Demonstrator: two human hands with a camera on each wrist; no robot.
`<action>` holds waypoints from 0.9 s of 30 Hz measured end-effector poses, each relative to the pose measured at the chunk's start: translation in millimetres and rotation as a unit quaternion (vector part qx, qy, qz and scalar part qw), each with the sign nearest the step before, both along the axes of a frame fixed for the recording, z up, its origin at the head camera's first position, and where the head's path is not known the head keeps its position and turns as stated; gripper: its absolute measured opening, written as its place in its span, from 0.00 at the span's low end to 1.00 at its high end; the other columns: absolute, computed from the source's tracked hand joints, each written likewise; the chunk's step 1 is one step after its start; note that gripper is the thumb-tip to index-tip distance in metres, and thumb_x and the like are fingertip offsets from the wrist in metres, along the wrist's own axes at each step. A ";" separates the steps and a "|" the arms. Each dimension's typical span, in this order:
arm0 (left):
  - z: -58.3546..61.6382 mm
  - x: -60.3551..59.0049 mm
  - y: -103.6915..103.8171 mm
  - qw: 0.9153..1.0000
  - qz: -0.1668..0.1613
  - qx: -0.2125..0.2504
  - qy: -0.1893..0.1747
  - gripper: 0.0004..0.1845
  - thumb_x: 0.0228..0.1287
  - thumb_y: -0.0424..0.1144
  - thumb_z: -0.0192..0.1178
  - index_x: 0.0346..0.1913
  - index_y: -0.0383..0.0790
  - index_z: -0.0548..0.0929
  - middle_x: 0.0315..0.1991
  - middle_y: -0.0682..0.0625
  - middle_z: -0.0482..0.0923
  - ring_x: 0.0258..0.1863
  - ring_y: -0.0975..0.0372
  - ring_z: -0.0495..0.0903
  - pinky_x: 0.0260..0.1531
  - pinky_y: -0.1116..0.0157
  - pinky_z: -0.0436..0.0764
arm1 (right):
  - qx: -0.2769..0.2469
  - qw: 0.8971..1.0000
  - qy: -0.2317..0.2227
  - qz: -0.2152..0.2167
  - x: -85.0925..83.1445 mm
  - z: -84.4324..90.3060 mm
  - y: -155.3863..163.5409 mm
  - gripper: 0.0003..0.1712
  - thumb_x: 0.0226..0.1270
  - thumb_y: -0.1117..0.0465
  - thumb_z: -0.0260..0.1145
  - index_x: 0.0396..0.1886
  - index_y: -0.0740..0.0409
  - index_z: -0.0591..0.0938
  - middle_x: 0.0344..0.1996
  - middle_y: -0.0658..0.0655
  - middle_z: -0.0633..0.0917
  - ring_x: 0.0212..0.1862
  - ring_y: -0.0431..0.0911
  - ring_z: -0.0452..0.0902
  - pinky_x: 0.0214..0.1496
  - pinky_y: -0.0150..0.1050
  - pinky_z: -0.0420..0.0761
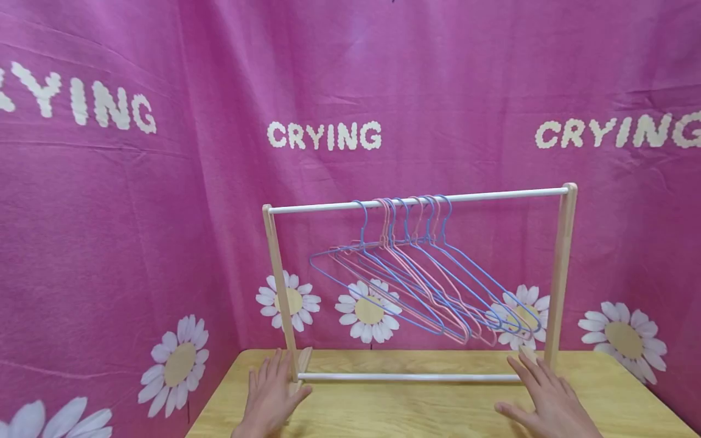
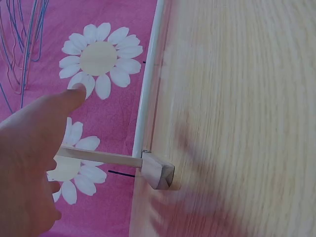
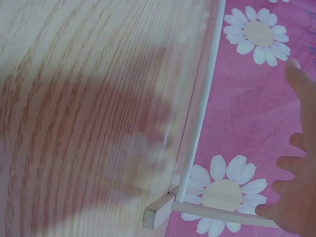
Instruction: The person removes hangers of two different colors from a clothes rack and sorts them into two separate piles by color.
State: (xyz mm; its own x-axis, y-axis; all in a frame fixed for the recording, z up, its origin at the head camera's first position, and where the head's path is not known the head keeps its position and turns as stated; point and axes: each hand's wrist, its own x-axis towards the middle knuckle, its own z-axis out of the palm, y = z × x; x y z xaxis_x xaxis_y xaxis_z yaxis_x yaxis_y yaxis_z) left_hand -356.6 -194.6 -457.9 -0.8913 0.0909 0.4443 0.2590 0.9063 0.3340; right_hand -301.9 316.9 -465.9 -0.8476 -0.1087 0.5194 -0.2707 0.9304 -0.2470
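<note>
A small garment rack stands on the table, with wooden uprights (image 1: 561, 267), a white top rail (image 1: 493, 196) and a white lower rail (image 1: 411, 377). Several thin blue and pink clothes hangers (image 1: 438, 267) hang bunched around the middle of the top rail. My left hand (image 1: 269, 392) is by the rack's left foot (image 2: 157, 170), fingers spread and holding nothing. On the other side, my right hand (image 1: 550, 398) hovers near the right foot (image 3: 159, 212), also spread and without anything in it. In the wrist views both hands appear apart from the rack's wood.
The light wooden table (image 1: 416, 413) has its back edge just behind the rack. A pink cloth (image 1: 438, 73) printed with white daisies and lettering surrounds the table at the back and sides.
</note>
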 end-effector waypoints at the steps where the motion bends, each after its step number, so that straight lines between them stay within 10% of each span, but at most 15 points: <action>1: 0.1 -1.6 0.3 1.000 0.001 0.005 0.001 0.46 0.58 0.63 0.64 0.73 0.37 0.66 0.74 0.35 0.61 0.71 0.36 0.60 0.66 0.31 0.50 | 0.001 1.000 0.010 0.001 -0.2 -0.6 0.3 0.51 0.55 0.35 0.71 0.73 0.54 0.67 0.74 0.64 0.64 0.72 0.72 0.56 0.57 0.74 0.60; 14: 17.7 -35.8 -3.5 0.981 0.002 0.191 0.014 0.38 0.63 0.41 0.67 0.72 0.32 0.63 0.67 0.32 0.70 0.66 0.38 0.70 0.61 0.39 0.70 | -0.019 0.985 0.166 0.039 -1.8 6.6 2.5 0.42 0.42 0.49 0.82 0.57 0.61 0.79 0.53 0.63 0.83 0.51 0.62 0.80 0.44 0.63 0.78; 23: 49.5 -46.4 1.0 0.958 -0.041 0.284 0.016 0.39 0.64 0.34 0.66 0.74 0.34 0.59 0.66 0.32 0.71 0.59 0.41 0.78 0.54 0.45 0.79 | -0.050 0.985 0.166 0.024 2.9 12.8 5.7 0.38 0.44 0.53 0.82 0.56 0.58 0.79 0.49 0.60 0.84 0.47 0.59 0.80 0.39 0.60 0.80; 27: 56.3 -52.5 2.0 0.954 -0.047 0.296 0.020 0.39 0.63 0.33 0.65 0.74 0.31 0.57 0.66 0.31 0.70 0.56 0.42 0.80 0.52 0.48 0.81 | -0.055 0.978 0.201 0.018 5.0 14.2 8.5 0.38 0.41 0.55 0.83 0.56 0.56 0.81 0.49 0.56 0.82 0.49 0.49 0.76 0.46 0.33 0.78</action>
